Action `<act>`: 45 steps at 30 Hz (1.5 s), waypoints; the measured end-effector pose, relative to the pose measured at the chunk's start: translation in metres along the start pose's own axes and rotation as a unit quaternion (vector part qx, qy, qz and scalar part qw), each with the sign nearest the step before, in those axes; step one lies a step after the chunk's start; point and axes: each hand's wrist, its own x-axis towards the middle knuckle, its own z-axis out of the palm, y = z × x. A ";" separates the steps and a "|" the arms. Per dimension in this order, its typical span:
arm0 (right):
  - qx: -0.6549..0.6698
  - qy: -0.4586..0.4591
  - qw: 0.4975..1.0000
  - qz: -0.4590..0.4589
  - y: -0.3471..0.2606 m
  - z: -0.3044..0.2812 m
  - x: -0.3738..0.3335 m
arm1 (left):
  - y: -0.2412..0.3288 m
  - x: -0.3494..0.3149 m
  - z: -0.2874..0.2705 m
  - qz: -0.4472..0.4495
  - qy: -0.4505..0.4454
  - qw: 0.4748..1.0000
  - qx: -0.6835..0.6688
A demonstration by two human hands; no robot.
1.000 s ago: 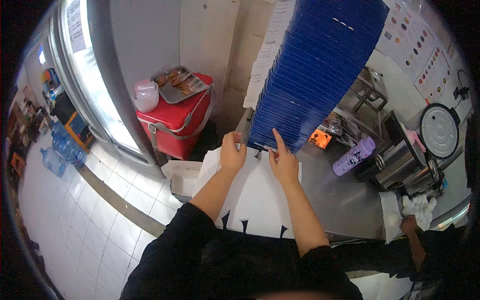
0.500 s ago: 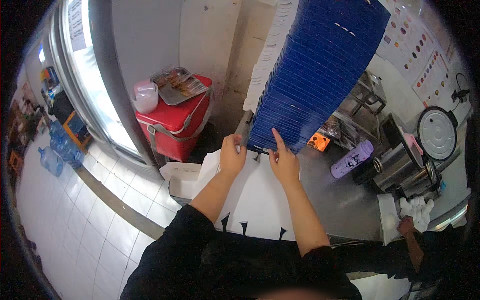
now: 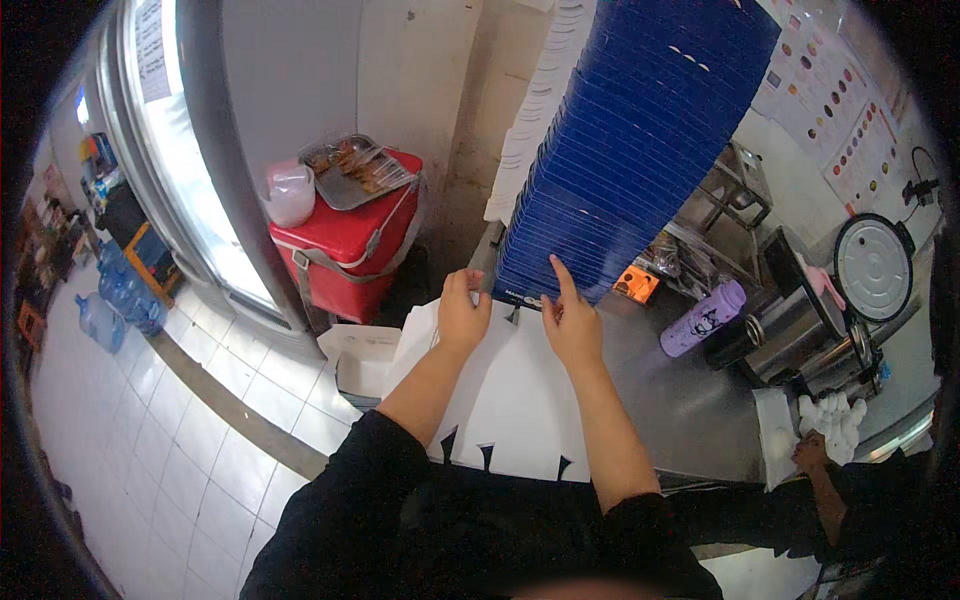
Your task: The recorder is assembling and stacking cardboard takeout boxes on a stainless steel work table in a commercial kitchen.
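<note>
A white cardboard sheet point(image 3: 510, 400) with dark notches along its near edge lies in front of me, on top of other white sheets. At its far left part rests my left hand point(image 3: 464, 312), its fingers bent forward and the thumb held apart. My right hand point(image 3: 573, 328) is over the far right part, index finger stretched out toward the stack and thumb apart. Just beyond both hands rises a tall stack of blue cardboard boxes point(image 3: 640, 140) with white tabs along its left side. Some fingertips are hidden, so contact with the sheet's edge is unclear.
An open white box point(image 3: 362, 360) sits left of the sheets. Further left is a red cooler point(image 3: 345, 255) bearing a tray point(image 3: 355, 170) of food. On the metal counter point(image 3: 665, 420) stand a purple tumbler point(image 3: 703, 318) and pots. Another person's hand point(image 3: 812, 452) is at the right.
My right hand has shifted very slightly to the right. The left hand and the cardboard sheet look nearly the same.
</note>
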 end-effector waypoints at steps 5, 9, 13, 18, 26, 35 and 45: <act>0.001 -0.014 1.000 -0.010 -0.004 0.003 0.009 | -0.001 0.000 0.001 0.018 0.010 1.000 -0.015; 0.002 0.041 0.998 -0.049 -0.006 0.002 0.012 | -0.001 -0.001 0.001 0.007 0.002 1.000 -0.019; -0.004 0.029 0.999 -0.017 -0.007 -0.005 0.009 | -0.002 -0.001 0.001 0.017 0.005 1.000 -0.004; -0.007 -0.010 1.000 0.010 -0.008 -0.013 0.009 | 0.000 0.001 0.000 0.001 0.002 1.000 0.006; -0.018 -0.006 1.000 -0.004 -0.005 -0.011 0.011 | 0.006 0.000 -0.001 -0.016 0.003 0.999 -0.032; -0.011 0.039 0.998 -0.043 -0.004 -0.008 0.015 | 0.008 0.001 -0.002 -0.002 0.001 1.000 -0.010; -0.011 0.043 0.998 -0.049 -0.011 -0.012 0.022 | 0.011 0.000 -0.005 -0.005 -0.002 1.000 0.001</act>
